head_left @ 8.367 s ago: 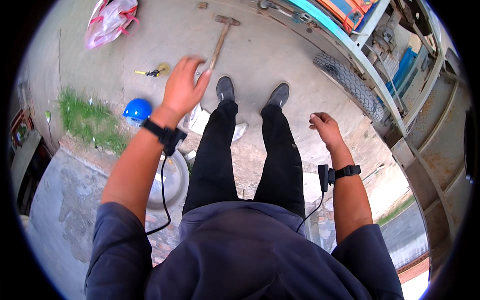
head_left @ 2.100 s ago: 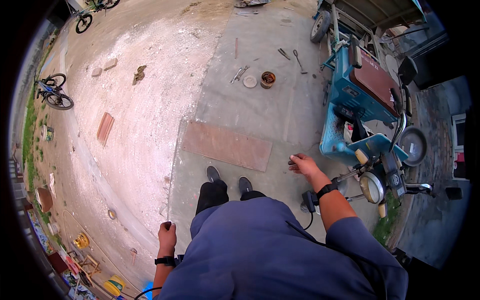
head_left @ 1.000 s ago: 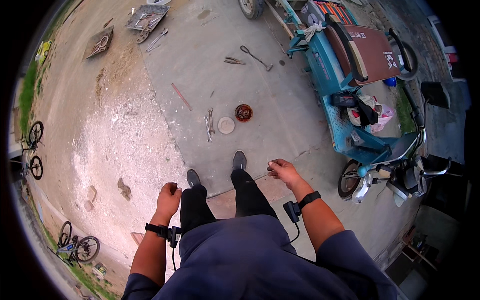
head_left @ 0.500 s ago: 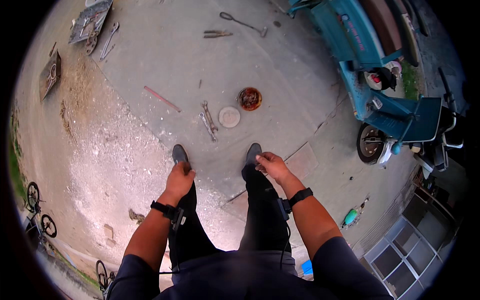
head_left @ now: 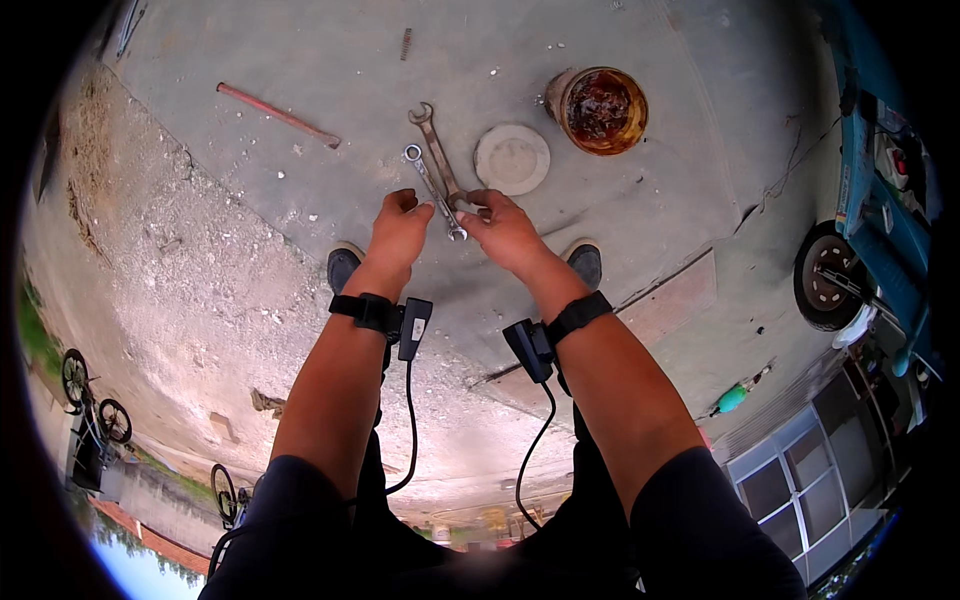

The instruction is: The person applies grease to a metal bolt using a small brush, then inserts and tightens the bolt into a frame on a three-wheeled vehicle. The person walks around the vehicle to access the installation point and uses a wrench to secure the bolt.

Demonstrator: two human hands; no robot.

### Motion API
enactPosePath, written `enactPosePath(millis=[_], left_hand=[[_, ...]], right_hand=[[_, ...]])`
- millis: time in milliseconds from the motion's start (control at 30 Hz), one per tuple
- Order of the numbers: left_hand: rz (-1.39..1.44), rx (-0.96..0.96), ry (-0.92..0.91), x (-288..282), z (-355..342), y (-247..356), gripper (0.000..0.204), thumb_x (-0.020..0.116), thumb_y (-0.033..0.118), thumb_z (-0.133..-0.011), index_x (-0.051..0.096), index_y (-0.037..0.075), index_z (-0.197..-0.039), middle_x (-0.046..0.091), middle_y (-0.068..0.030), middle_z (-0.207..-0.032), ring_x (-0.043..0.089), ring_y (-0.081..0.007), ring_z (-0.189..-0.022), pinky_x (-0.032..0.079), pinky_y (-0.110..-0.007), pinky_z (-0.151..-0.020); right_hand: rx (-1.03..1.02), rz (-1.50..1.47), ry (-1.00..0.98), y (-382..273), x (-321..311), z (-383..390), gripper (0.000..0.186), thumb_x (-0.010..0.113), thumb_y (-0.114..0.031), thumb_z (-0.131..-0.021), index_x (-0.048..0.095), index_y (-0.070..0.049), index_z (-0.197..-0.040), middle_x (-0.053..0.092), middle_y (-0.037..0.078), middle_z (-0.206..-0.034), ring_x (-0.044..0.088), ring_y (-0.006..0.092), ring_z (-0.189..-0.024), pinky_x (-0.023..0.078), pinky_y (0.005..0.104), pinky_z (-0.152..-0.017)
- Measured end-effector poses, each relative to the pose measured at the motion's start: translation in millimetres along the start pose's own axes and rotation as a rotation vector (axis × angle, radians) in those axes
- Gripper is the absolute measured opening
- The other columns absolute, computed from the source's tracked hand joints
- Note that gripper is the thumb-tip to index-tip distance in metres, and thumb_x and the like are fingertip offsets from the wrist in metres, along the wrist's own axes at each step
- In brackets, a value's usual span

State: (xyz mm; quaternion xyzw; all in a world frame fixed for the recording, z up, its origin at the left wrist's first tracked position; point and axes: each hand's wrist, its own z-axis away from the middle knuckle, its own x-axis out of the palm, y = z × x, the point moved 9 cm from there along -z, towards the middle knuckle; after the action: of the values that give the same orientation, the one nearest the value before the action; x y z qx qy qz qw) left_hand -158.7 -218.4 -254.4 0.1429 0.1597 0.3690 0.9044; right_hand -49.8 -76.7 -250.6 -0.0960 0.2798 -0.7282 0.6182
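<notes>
Two wrenches lie side by side on the concrete between my feet. One is a bright combination wrench [head_left: 432, 183], its ring end away from me. The other is a rusty open-end wrench [head_left: 437, 146], slanting alongside it. My right hand [head_left: 500, 228] has its thumb and fingers around the near end of the rusty wrench, partly hiding it; the thumb is beside the bright wrench's near jaw. My left hand [head_left: 397, 236] hovers just left of the bright wrench, fingers bent, thumb apart, with nothing seen in it.
Beyond the right hand lie a round pale disc [head_left: 512, 160] and a can of dark reddish-brown stuff [head_left: 604, 110]. A red rod [head_left: 278, 115] and a small spring [head_left: 406, 44] lie farther off. A teal scooter [head_left: 885, 235] stands at the right, a green bottle [head_left: 733, 399] nearer.
I have bent lower, so the floor looks closer. Both hands have moved forward and down from above my shoes to the wrenches, the right one reaching the rusty wrench.
</notes>
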Motion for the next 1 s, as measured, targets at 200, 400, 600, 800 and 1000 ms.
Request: enactPosePath(millis=[200, 400, 600, 800, 1000], left_hand=[[0.264, -0.148, 0.022, 16, -52, -29, 0.051, 0.056, 0.018, -0.092, 0.042, 0.0, -0.138, 0.056, -0.0133, -0.124, 0.053, -0.0245, -0.116, 0.04, -0.039, -0.097], [0.422, -0.205, 0.054, 12, -59, -36, 0.048, 0.058, 0.018, -0.088, 0.05, 0.0, -0.132, 0.06, -0.0093, -0.103, 0.052, -0.0176, -0.086, 0.041, -0.032, -0.072], [0.427, -0.207, 0.05, 12, -64, -35, 0.045, 0.058, 0.019, -0.088, 0.052, 0.0, -0.129, 0.059, -0.0062, -0.096, 0.051, -0.0161, -0.081, 0.039, -0.031, -0.066], [0.368, -0.266, 0.021, 14, -73, -44, 0.037, 0.053, 0.018, -0.093, 0.051, 0.008, -0.129, 0.062, -0.0046, -0.113, 0.056, -0.0176, -0.106, 0.04, -0.04, -0.089], [0.324, -0.218, -0.002, 22, -77, -52, 0.033, 0.054, 0.015, -0.093, 0.053, 0.002, -0.124, 0.062, -0.0094, -0.11, 0.058, -0.0213, -0.103, 0.048, -0.039, -0.085]], right_hand=[[-0.084, 0.062, 0.129, 4, 35, -54, 0.049, 0.064, -0.028, -0.085, 0.055, -0.003, -0.126, 0.058, 0.021, -0.122, 0.055, 0.0364, -0.115, 0.043, 0.0405, -0.1], [0.135, 0.002, 0.172, 14, 42, -65, 0.043, 0.061, -0.022, -0.084, 0.056, -0.003, -0.122, 0.055, 0.02, -0.126, 0.051, 0.035, -0.121, 0.042, 0.0406, -0.101], [0.11, 0.193, 0.349, -4, 25, -61, 0.041, 0.06, -0.021, -0.084, 0.056, -0.002, -0.12, 0.058, 0.02, -0.121, 0.054, 0.0358, -0.115, 0.044, 0.0417, -0.099], [0.162, 0.171, 0.251, 4, 40, -76, 0.038, 0.059, -0.023, -0.085, 0.058, -0.002, -0.117, 0.06, 0.02, -0.118, 0.055, 0.0351, -0.114, 0.044, 0.0409, -0.098], [0.237, 0.114, 0.08, 25, 57, -84, 0.035, 0.06, -0.026, -0.087, 0.061, -0.005, -0.114, 0.066, 0.018, -0.111, 0.061, 0.034, -0.107, 0.048, 0.041, -0.093]])
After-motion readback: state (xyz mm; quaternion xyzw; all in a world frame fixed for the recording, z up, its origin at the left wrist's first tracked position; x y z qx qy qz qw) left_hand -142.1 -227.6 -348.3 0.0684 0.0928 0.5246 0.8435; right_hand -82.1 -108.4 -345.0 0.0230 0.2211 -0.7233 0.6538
